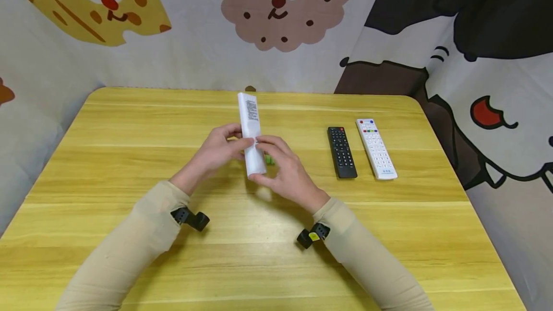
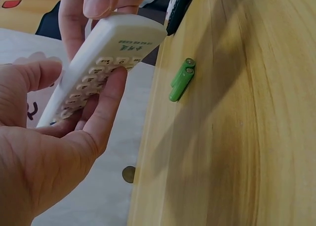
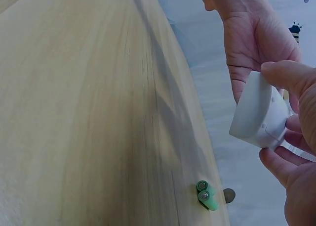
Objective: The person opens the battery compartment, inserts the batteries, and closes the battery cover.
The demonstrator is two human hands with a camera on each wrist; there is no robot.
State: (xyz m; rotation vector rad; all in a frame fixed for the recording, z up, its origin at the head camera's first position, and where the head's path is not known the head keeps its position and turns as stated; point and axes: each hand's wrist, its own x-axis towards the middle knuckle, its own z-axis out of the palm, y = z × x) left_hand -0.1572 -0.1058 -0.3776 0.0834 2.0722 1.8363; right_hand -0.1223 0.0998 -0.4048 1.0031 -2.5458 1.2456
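Note:
A white remote control (image 1: 254, 155) is held up over the table, its back with a printed label facing up in the head view. My left hand (image 1: 218, 152) grips its side, with fingers on the button face (image 2: 101, 77) and the thumb at the back. From the other side my right hand (image 1: 285, 172) holds it near the lower end, thumb at the end edge and fingertips on the back. Two green batteries (image 2: 182, 80) lie side by side on the table below, mostly hidden behind the remote in the head view.
To the right lie a black remote control (image 1: 342, 152) and another white remote control (image 1: 377, 149), both buttons up. The wooden table (image 1: 242, 272) meets a cartoon-printed cloth (image 1: 194, 61) at its back edge. A small camera sits on each wrist.

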